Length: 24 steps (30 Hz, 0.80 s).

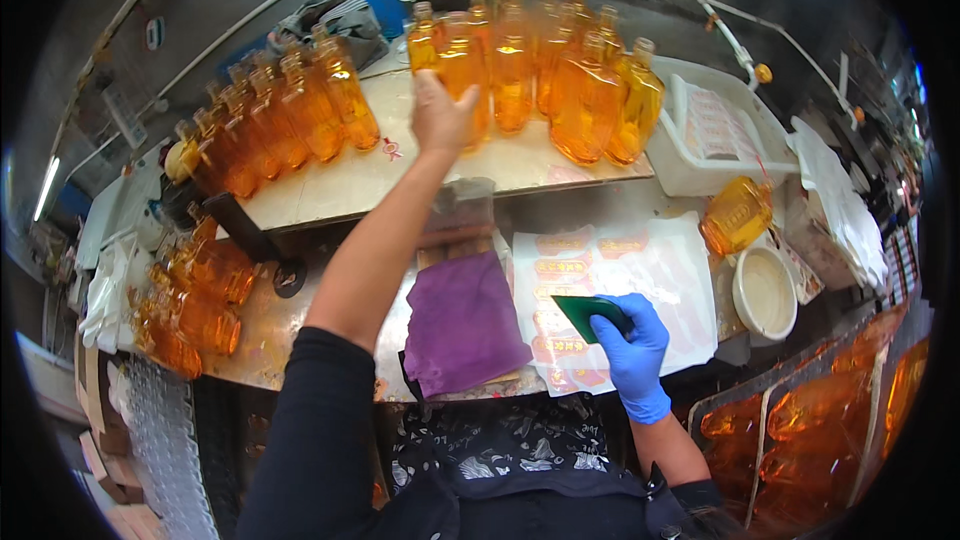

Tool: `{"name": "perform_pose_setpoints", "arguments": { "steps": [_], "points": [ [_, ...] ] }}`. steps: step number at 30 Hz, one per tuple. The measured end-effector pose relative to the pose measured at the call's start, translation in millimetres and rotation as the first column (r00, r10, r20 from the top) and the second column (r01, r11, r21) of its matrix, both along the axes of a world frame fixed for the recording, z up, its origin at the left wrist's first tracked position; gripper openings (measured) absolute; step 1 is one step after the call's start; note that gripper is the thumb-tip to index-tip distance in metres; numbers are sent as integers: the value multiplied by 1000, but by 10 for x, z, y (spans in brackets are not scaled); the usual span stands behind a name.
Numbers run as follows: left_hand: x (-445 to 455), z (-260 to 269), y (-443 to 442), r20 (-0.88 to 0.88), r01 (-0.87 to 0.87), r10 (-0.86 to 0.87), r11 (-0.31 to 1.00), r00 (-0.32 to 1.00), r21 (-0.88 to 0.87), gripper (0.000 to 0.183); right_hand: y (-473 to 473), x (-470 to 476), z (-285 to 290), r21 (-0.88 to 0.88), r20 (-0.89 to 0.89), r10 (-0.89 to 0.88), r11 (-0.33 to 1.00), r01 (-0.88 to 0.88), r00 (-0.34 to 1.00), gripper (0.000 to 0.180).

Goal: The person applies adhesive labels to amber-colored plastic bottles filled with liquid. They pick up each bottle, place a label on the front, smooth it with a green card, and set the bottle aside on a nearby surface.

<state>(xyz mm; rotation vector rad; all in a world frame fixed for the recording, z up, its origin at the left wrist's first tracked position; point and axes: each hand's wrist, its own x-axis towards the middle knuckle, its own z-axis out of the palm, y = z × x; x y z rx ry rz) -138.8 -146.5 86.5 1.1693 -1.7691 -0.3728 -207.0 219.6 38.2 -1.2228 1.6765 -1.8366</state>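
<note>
My bare left hand (440,114) reaches to the raised shelf, its fingers and thumb around the lower part of an amber glass bottle (460,52). That hand and bottle are slightly blurred. In a blue glove, my right hand (634,351) grips a dark green flat scraper (589,317). The scraper is over a white sheet of red and gold labels (667,270), which bear writing. Left of the sheet lies a purple cloth (465,322) on the bench.
Amber bottles (300,109) line the shelf (322,199); others (199,307) lie at the bench's left. A white bin (690,172), a labelled amber bottle (739,216) and a white bowl (765,292) are at right. Below them, a divided crate (763,427) holds bottles.
</note>
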Motion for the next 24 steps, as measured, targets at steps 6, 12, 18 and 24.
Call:
{"name": "perform_pose_setpoints", "arguments": {
  "steps": [6,12,18,24],
  "points": [
    [-351,-193,-63,-117,-82,75,995,990,-53,64,13,-81,-12,32,242,2,999,-10,970,20],
    [465,-63,-554,-262,-330,232,835,937,-440,82,308,-596,-285,-249,807,286,958,-142,516,39],
    [957,-457,-1304,-255,-457,408,872,877,-173,69,610,-1189,-534,396,276,-268,907,145,923,32],
    [1108,-359,-1504,-67,-527,523,842,850,-113,77,-417,-1077,-1037,510,-667,56,761,401,743,30]
  ]
}}
